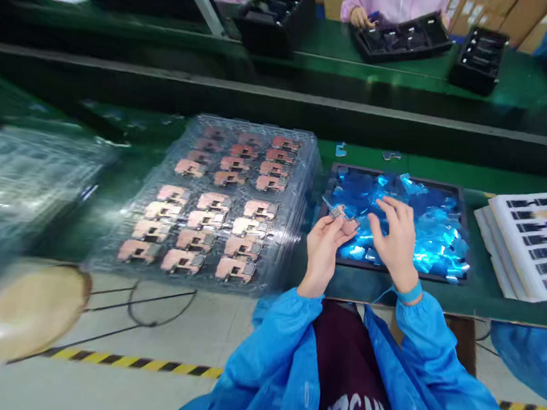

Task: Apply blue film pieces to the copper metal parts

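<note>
My left hand [325, 246] pinches a small copper-coloured metal plate [349, 226] with an irregular outline, above the near left edge of a black tray [462, 243]. To its right my right hand [395, 238] hovers over the tray, fingers apart and thumb out, holding nothing that I can see. A blue band sits on that wrist. Shiny blue film pieces [435, 232] fill the tray in a loose heap. On my left, a stack of clear plastic trays [295, 231] carries rows of similar copper-coloured plates [191, 240].
More clear trays [27, 175] lie blurred at far left. White sheets with dark parts [523, 247] are stacked at right. Two small pieces lie behind the film tray. Across a raised ledge [281, 93], another person's hand [360, 17] touches a black case [402, 36]. A round stool [34, 307] stands below.
</note>
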Demonstrator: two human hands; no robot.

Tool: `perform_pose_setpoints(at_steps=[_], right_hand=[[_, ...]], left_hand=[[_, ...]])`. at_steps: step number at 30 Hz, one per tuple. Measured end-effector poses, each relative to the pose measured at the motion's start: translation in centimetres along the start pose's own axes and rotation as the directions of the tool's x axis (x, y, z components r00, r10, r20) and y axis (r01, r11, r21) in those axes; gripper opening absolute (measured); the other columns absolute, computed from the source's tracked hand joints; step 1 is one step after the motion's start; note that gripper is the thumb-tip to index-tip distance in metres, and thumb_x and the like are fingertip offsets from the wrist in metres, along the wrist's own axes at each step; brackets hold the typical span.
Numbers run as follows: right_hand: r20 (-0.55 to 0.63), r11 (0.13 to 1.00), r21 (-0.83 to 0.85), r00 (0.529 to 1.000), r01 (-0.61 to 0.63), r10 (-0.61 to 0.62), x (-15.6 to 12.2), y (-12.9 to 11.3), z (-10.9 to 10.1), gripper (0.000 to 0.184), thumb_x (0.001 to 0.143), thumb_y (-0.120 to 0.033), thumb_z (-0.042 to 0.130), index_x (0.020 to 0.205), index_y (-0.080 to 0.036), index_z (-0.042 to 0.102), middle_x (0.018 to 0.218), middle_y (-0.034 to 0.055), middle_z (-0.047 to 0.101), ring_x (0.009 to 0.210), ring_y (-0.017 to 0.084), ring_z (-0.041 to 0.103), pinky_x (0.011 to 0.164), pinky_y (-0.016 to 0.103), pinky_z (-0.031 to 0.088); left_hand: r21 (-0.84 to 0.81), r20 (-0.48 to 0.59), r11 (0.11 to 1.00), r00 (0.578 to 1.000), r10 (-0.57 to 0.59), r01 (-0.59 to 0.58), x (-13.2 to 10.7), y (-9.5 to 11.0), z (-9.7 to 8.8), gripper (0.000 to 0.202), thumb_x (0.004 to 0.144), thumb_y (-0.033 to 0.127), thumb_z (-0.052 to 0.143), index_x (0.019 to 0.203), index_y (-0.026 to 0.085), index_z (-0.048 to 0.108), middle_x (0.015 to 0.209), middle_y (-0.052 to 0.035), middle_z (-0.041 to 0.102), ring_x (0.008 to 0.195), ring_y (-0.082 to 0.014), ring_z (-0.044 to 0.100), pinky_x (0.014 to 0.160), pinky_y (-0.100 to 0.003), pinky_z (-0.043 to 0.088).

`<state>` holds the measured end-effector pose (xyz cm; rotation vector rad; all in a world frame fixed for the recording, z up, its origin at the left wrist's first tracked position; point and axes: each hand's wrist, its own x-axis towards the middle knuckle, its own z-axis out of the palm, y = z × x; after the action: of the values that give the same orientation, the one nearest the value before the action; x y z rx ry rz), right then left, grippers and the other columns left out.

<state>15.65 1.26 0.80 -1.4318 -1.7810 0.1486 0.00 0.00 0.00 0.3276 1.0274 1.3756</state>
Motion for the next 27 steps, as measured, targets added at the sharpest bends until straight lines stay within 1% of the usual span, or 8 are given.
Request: perform_pose_setpoints(at_steps=[3, 7, 10, 13, 15, 17, 22, 27], right_hand=[[0.168, 0.994, 0.099, 0.985, -0.047, 0.030, -1.0, -0.8, 0.5, 0.024, 0.106, -0.041, 0.068, 0.117, -0.021, 0.074, 0.107, 0.0099, 0.077, 0.103, 0.029, 0.068, 0.087, 0.042, 0.059], [0.244, 0.927, 0.363, 0.970, -0.096, 0.005, -1.5, -2.1, -0.7, 0.014, 0.108, -0.034, 0.067, 0.104, -0.024, 0.076, 0.100, 0.0058, 0.077, 0.094, 0.024, 0.071, 0.076, 0.036, 0.058], [0.246, 0.886, 0.460, 0.968, -0.063, -0.059, -1.7, -2.3, -2.6, 0.017, 0.111, -0.027, 0.062, 0.113, -0.028, 0.079, 0.110, 0.0039, 0.080, 0.102, 0.023, 0.074, 0.088, 0.037, 0.059], [0.218, 0.892, 0.442, 0.976, -0.093, -0.007, -2.1, -1.9, -3.8, 0.021, 0.111, -0.027, 0.061, 0.122, -0.031, 0.079, 0.119, 0.0039, 0.080, 0.108, 0.024, 0.075, 0.089, 0.038, 0.061], [0.212, 0.888, 0.434, 0.975, -0.151, 0.062, -2.3, -1.5, -3.9, 0.021, 0.111, -0.029, 0.062, 0.125, -0.031, 0.078, 0.121, 0.0043, 0.080, 0.109, 0.024, 0.076, 0.086, 0.037, 0.062], [0.219, 0.882, 0.432, 0.971, -0.186, 0.097, -2.5, -1.3, -3.6, 0.021, 0.112, -0.031, 0.061, 0.124, -0.031, 0.078, 0.120, 0.0045, 0.080, 0.107, 0.024, 0.077, 0.083, 0.036, 0.063], [0.214, 0.906, 0.407, 0.976, -0.117, 0.030, -3.0, -0.9, -3.5, 0.019, 0.111, -0.030, 0.062, 0.122, -0.029, 0.078, 0.121, 0.0052, 0.080, 0.108, 0.024, 0.077, 0.088, 0.037, 0.061], [0.180, 0.924, 0.363, 0.982, -0.120, 0.057, -3.4, 0.1, -4.3, 0.020, 0.112, -0.028, 0.060, 0.121, -0.028, 0.078, 0.120, 0.0060, 0.080, 0.111, 0.024, 0.075, 0.091, 0.038, 0.060]], left_hand=[[0.039, -0.006, 0.999, 1.000, 0.016, -0.015, -0.1, -0.7, 0.7, 0.050, 0.069, 0.047, 0.100, 0.092, 0.015, 0.068, 0.090, -0.0079, 0.080, 0.090, -0.0233, 0.082, 0.085, -0.032, 0.064], [0.198, 0.023, 0.963, 0.983, 0.182, -0.183, -2.9, 1.0, 0.7, 0.039, 0.078, 0.045, 0.095, 0.086, 0.017, 0.069, 0.085, -0.0058, 0.080, 0.080, -0.0218, 0.081, 0.080, -0.031, 0.065], [0.406, 0.111, 0.846, 0.937, 0.331, -0.346, -6.6, 5.3, 0.0, 0.020, 0.089, 0.035, 0.087, 0.087, 0.020, 0.075, 0.085, -0.0045, 0.081, 0.079, -0.0208, 0.080, 0.077, -0.030, 0.065], [0.615, 0.207, 0.580, 0.819, 0.535, -0.534, -7.5, 11.9, -1.3, 0.005, 0.095, 0.027, 0.080, 0.093, 0.022, 0.080, 0.090, -0.0029, 0.081, 0.083, -0.0191, 0.079, 0.082, -0.030, 0.065], [0.734, 0.286, 0.330, 0.711, 0.643, -0.594, -4.5, 16.9, -2.5, 0.006, 0.096, 0.027, 0.077, 0.097, 0.023, 0.082, 0.095, -0.0030, 0.080, 0.089, -0.0201, 0.077, 0.089, -0.034, 0.063], [0.805, 0.374, 0.147, 0.684, 0.627, -0.575, 1.2, 21.2, -3.5, 0.014, 0.097, 0.027, 0.073, 0.106, 0.021, 0.082, 0.104, -0.0054, 0.080, 0.093, -0.0214, 0.075, 0.093, -0.037, 0.062], [0.871, 0.484, -0.118, 0.791, 0.375, -0.477, 16.6, 26.6, -5.1, 0.019, 0.090, 0.019, 0.067, 0.103, 0.016, 0.082, 0.103, -0.0082, 0.080, 0.095, -0.0236, 0.072, 0.101, -0.039, 0.055], [0.855, 0.515, -0.221, 0.821, 0.246, -0.470, 22.1, 26.9, -6.6, 0.018, 0.088, 0.020, 0.067, 0.096, 0.015, 0.082, 0.086, -0.0083, 0.077, 0.088, -0.0251, 0.070, 0.094, -0.039, 0.055]])
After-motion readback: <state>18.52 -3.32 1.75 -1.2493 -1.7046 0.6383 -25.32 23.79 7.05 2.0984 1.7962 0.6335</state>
